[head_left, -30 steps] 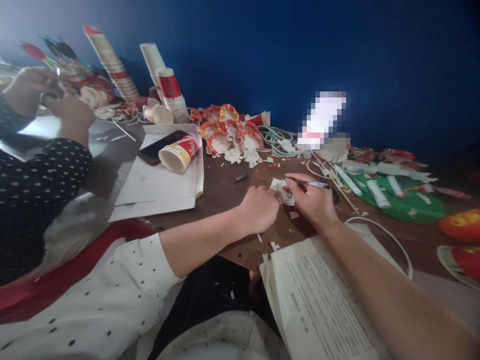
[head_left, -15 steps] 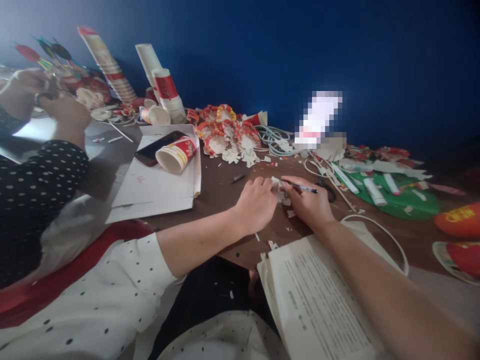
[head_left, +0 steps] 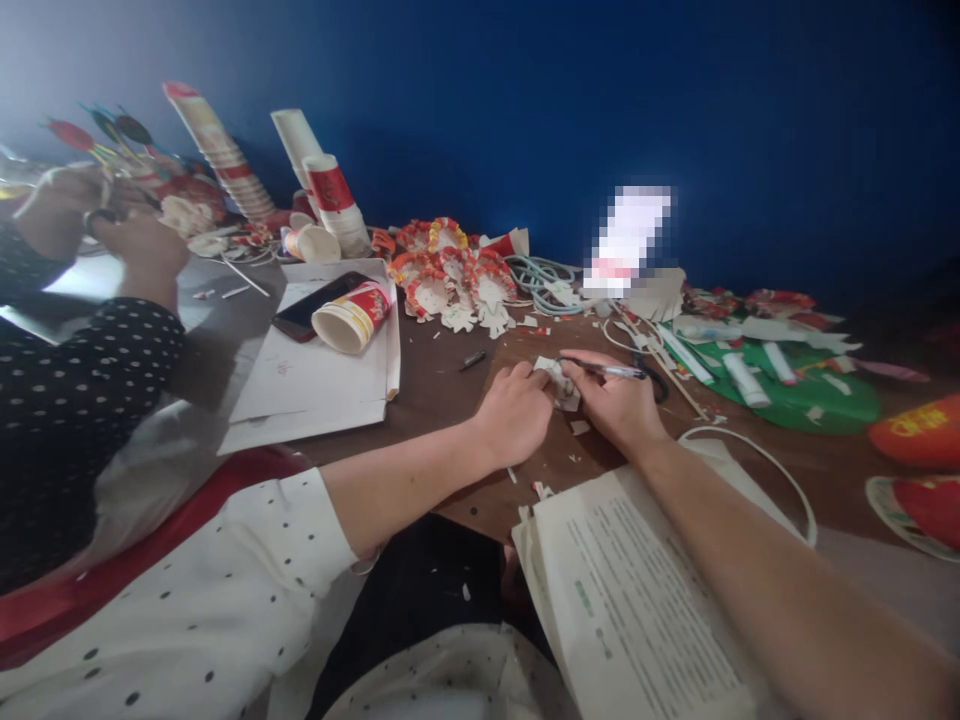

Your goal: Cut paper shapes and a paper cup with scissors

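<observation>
My right hand (head_left: 621,408) is closed round a slim pen (head_left: 616,370), whose rear end points right. A small cut piece of white paper (head_left: 553,372) lies between my two hands, just above the brown table. My left hand (head_left: 516,412) has its fingers curled onto the left side of this paper piece. The pen's tip is hidden by my fingers. Several paper scraps (head_left: 580,427) lie below the hands. A dark pen cap (head_left: 472,360) rests to the left of them.
Paper cups (head_left: 352,318) and a phone (head_left: 315,310) lie on a white box (head_left: 300,390). Cut cups (head_left: 450,275) are heaped behind my hands. Markers (head_left: 745,382) lie on a green sheet (head_left: 832,405). Printed papers (head_left: 637,590) overlap the near edge. A co-worker's hands (head_left: 142,240) are at left.
The view has shifted slightly. More of the white paper piece shows between my hands, and my left fingers sit a little lower on it. The pen has swung slightly flatter.
</observation>
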The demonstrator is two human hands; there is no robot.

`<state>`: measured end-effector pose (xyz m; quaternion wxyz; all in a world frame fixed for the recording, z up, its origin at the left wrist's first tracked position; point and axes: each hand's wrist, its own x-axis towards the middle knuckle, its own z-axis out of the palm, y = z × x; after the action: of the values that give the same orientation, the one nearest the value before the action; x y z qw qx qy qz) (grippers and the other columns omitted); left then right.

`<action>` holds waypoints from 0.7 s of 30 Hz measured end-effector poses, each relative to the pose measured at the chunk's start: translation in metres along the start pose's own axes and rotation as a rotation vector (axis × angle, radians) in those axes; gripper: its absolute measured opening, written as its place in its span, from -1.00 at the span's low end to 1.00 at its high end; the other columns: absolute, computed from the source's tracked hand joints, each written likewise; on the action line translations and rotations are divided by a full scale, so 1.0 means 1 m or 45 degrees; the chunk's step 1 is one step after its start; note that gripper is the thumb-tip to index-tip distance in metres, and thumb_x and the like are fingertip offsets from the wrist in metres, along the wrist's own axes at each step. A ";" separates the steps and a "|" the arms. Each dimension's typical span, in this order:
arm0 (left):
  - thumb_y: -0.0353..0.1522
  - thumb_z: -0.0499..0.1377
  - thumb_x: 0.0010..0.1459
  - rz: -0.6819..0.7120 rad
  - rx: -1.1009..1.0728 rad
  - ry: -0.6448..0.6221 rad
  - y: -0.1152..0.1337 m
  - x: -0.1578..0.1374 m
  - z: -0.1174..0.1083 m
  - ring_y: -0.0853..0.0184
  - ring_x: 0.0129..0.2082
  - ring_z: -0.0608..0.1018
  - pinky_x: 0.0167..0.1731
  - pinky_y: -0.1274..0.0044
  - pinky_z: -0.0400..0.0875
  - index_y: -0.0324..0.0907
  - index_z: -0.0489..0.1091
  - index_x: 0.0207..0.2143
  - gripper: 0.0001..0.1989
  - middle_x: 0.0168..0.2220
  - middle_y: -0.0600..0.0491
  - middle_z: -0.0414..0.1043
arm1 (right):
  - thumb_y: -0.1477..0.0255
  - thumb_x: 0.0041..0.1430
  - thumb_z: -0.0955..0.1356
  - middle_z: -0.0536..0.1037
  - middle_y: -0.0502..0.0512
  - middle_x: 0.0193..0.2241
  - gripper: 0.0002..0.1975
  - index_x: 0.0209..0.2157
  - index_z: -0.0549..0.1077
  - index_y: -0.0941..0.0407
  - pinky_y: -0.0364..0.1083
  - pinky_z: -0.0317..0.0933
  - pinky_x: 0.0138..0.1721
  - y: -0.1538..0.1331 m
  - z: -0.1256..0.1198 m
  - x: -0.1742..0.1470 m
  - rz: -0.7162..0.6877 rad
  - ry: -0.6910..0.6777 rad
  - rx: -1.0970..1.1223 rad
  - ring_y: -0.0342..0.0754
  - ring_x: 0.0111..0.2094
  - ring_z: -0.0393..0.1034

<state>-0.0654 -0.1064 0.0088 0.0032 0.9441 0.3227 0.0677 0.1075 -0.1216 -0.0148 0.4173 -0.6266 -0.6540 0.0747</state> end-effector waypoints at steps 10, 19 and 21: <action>-0.47 -0.06 0.23 0.003 0.027 -0.037 0.005 -0.001 0.001 0.10 -0.06 0.35 -0.13 0.33 0.29 -0.31 0.41 -0.07 -0.68 -0.07 -0.18 0.39 | 0.25 0.22 0.32 0.66 0.15 -0.28 -0.72 -0.30 0.61 0.10 -0.02 0.38 -0.13 -0.001 -0.003 0.004 -0.038 0.067 -0.032 0.08 -0.20 0.56; -0.49 -0.06 0.22 0.012 0.028 -0.048 0.007 -0.001 0.000 0.09 -0.06 0.34 -0.16 0.32 0.29 -0.30 0.43 -0.12 -0.69 -0.05 -0.17 0.38 | 0.13 0.20 0.33 0.62 0.10 -0.53 -0.64 -0.28 0.61 0.12 -0.04 0.37 -0.40 0.007 -0.011 0.006 0.210 0.103 -0.035 0.06 -0.54 0.53; -0.49 -0.06 0.23 0.013 0.031 -0.053 0.007 -0.001 0.000 0.09 -0.05 0.34 -0.16 0.33 0.28 -0.30 0.44 -0.12 -0.69 -0.04 -0.17 0.38 | 0.14 0.21 0.33 0.65 0.12 -0.43 -0.64 -0.24 0.60 0.12 -0.04 0.38 -0.39 0.007 -0.012 0.003 0.218 0.098 0.021 0.06 -0.50 0.55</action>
<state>-0.0621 -0.1128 0.0090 -0.0019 0.9468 0.3187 0.0442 0.1204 -0.1222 -0.0101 0.4394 -0.6793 -0.5807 0.0913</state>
